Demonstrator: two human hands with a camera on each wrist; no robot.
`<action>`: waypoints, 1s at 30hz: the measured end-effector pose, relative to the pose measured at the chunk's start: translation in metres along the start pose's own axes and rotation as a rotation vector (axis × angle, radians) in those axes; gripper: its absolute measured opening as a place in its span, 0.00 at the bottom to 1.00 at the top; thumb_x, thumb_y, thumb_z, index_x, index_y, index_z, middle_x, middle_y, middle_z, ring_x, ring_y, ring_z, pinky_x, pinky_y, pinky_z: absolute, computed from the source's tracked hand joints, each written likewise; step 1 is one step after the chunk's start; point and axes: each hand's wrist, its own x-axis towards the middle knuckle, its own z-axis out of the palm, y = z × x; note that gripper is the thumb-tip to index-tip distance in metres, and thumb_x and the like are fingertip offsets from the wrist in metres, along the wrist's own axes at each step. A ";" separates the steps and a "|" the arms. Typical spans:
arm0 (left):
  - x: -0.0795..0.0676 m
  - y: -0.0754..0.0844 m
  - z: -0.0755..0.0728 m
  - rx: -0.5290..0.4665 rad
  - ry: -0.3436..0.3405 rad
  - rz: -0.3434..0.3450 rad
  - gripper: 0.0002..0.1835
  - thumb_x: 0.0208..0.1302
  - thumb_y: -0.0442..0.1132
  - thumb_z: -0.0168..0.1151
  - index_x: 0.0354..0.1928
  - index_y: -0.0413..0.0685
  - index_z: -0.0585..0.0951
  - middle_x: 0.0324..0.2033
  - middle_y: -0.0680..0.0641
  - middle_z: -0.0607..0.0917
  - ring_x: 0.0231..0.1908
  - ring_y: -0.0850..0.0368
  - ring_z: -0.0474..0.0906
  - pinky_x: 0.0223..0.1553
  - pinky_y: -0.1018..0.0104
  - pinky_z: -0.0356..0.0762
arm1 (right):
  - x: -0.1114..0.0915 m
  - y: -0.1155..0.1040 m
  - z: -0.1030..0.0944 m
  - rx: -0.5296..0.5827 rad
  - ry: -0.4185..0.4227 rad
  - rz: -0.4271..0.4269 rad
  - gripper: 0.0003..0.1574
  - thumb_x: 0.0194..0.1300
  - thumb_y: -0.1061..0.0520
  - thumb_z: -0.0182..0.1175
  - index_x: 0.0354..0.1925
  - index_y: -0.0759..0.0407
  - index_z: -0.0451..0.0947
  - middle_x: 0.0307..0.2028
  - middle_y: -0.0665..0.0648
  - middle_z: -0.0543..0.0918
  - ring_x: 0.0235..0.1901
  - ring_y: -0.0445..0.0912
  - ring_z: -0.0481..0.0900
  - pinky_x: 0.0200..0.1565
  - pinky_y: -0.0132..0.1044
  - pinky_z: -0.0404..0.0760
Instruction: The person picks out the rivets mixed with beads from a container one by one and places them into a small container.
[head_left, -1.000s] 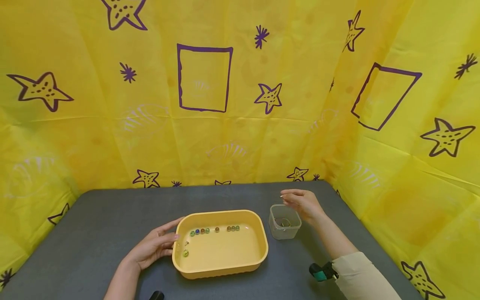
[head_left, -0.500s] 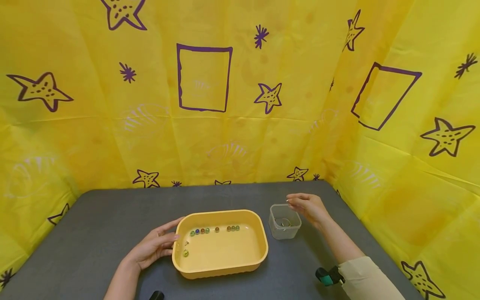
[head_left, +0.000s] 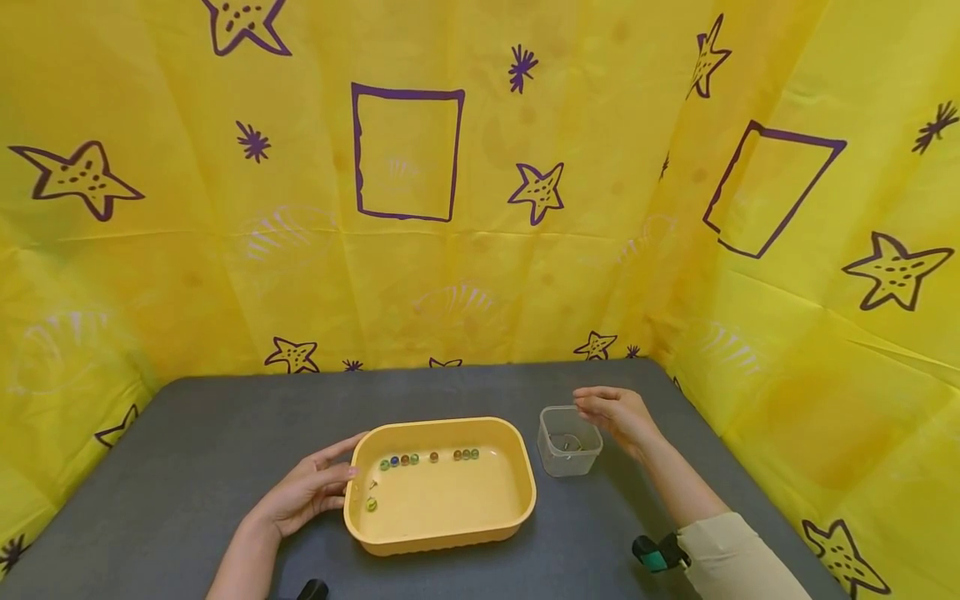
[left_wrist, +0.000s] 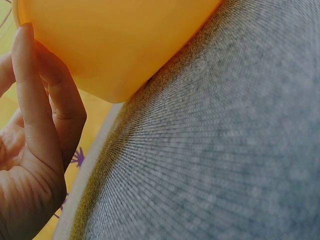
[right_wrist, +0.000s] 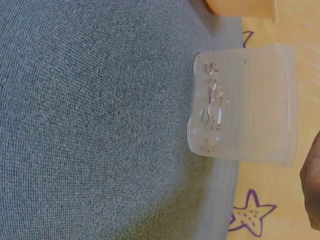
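Observation:
My left hand (head_left: 303, 493) holds the left side of a yellow tray (head_left: 438, 533), thumb at the rim and fingers against the outer wall. In the left wrist view, bent fingers (left_wrist: 67, 107) lie close to the tray's wall (left_wrist: 125, 50). Over the back right rim of a clear plastic container (head_left: 567, 463) hovers my right hand (head_left: 617, 415), fingers fairly straight and nothing visible between them. Small shiny metal pieces (right_wrist: 214, 97) lie on the container's bottom in the right wrist view. Only an edge of the right hand (right_wrist: 312, 182) shows there.
Several glass marbles (head_left: 395, 461) line the tray's back wall, and a yellow-green marble (head_left: 371, 504) sits at its left, near a tiny metal piece (head_left: 373, 484). The grey tabletop (head_left: 247, 408) ends at a yellow patterned curtain (head_left: 480, 250).
My right hand has shifted slightly right and down over the container. The small shiny piece earlier at its fingertips no longer shows. My left hand and the tray stay in place.

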 end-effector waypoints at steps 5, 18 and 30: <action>0.000 0.000 -0.001 0.007 0.002 0.005 0.42 0.76 0.38 0.51 0.79 0.43 0.37 0.54 0.48 0.85 0.48 0.59 0.86 0.44 0.69 0.87 | -0.001 -0.001 0.003 -0.009 -0.008 -0.004 0.10 0.66 0.67 0.61 0.41 0.59 0.86 0.33 0.44 0.88 0.33 0.35 0.86 0.42 0.26 0.87; 0.000 0.000 0.002 0.019 0.018 -0.003 0.42 0.75 0.39 0.51 0.79 0.43 0.38 0.54 0.48 0.85 0.47 0.60 0.86 0.43 0.70 0.87 | -0.003 0.003 0.009 -0.007 -0.013 0.009 0.09 0.65 0.66 0.61 0.40 0.59 0.87 0.34 0.46 0.88 0.34 0.35 0.86 0.43 0.27 0.87; 0.000 -0.001 -0.001 0.016 0.000 0.007 0.41 0.76 0.38 0.51 0.79 0.44 0.39 0.54 0.48 0.85 0.48 0.60 0.86 0.44 0.69 0.87 | -0.005 0.005 0.014 -0.020 -0.031 0.013 0.11 0.65 0.66 0.62 0.45 0.64 0.85 0.36 0.47 0.88 0.34 0.36 0.86 0.46 0.31 0.87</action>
